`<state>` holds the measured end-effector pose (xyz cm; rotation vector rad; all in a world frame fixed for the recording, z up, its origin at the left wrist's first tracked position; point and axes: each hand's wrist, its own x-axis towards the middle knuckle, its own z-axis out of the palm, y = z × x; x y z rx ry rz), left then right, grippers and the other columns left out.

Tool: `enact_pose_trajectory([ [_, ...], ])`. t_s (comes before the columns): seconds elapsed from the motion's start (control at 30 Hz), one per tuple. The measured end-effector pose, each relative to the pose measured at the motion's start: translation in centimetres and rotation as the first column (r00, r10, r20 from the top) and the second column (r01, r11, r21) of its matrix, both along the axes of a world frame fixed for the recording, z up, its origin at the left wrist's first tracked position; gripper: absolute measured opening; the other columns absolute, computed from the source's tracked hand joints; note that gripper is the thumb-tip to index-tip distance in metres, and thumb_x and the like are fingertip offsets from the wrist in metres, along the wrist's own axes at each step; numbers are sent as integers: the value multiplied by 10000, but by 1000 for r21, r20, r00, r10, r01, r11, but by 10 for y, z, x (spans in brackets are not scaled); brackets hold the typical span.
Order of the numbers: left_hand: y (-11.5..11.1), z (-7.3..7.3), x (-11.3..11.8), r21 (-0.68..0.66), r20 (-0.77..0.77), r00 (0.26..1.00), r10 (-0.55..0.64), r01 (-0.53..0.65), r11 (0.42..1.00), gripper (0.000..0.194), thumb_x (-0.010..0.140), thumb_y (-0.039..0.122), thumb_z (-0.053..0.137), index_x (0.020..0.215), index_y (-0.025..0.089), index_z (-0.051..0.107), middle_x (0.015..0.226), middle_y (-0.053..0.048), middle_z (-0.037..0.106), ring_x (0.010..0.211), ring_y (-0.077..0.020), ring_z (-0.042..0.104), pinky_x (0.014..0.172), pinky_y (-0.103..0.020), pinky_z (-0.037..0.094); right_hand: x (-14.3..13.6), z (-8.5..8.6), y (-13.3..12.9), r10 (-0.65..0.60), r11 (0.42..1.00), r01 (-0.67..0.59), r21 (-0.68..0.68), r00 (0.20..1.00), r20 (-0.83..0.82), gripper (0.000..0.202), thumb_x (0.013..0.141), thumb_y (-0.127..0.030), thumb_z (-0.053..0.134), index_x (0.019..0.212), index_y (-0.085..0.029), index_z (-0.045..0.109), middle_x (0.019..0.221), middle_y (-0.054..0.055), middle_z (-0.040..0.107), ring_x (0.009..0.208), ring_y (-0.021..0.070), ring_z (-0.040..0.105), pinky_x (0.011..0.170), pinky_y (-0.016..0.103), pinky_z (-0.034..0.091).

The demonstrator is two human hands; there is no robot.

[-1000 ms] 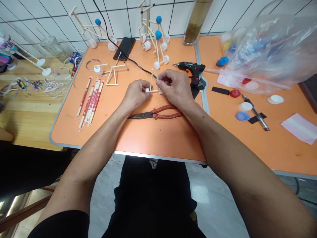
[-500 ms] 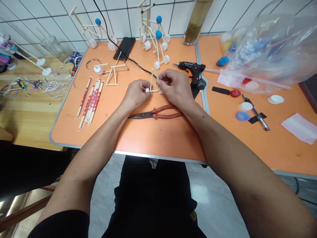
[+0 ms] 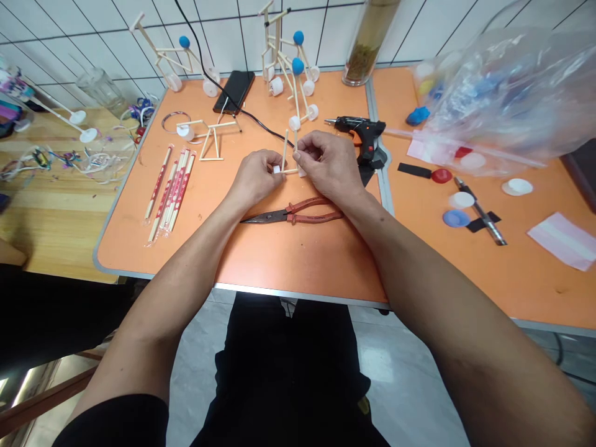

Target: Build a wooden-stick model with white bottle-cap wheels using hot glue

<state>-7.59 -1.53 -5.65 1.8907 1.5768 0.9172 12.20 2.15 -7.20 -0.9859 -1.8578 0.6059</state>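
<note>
A small frame of pale wooden sticks [image 3: 285,149] with white round pieces at its lower ends stands between my hands on the orange table [image 3: 298,261]. My left hand [image 3: 257,177] pinches the frame's left end beside a white piece [image 3: 276,169]. On the other side my right hand [image 3: 328,162] has thumb and forefinger closed on an upright stick. Red-handled pliers [image 3: 298,213] lie just below the hands, their handle ends near my right wrist. Behind my right hand lies a black glue gun [image 3: 363,133].
Stick models with wheels [image 3: 212,133] sit at the left and back, near a phone [image 3: 234,91]. Wrapped chopsticks [image 3: 173,192] lie left. A tall bottle [image 3: 367,46] stands behind. At right are a plastic bag [image 3: 507,93], bottle caps [image 3: 457,218] and a pen [image 3: 482,211].
</note>
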Motion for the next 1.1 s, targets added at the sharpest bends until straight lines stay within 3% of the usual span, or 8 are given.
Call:
enact_pose_trajectory([
  [0.43, 0, 1, 0, -5, 8, 1000, 0, 0, 1000, 181, 765, 115, 732, 923, 195, 770, 884, -29, 746, 845, -204, 640, 787, -335, 492, 0, 1, -1, 3, 1000, -3, 1, 1000, -7, 298, 1033, -487, 769, 880, -241, 696, 835, 35, 702, 805, 226, 648, 791, 393, 529],
  [0.77, 1, -2, -1, 8, 13, 1000, -7, 7, 1000, 189, 770, 101, 739, 932, 192, 776, 888, -27, 743, 859, -207, 650, 814, -344, 505, 0, 1, -2, 4, 1000, -4, 3, 1000, -9, 369, 1038, -570, 757, 875, -247, 685, 828, 42, 700, 805, 232, 650, 790, 402, 542],
  [1.1, 0, -2, -1, 3, 19, 1000, -8, 8, 1000, 197, 761, 124, 741, 941, 199, 766, 904, -32, 750, 885, -216, 658, 813, -341, 528, -1, 3, -2, -23, 1000, 23, -19, 999, 24, 300, 1018, -511, 766, 890, -251, 691, 814, 42, 695, 840, 243, 659, 796, 396, 556],
])
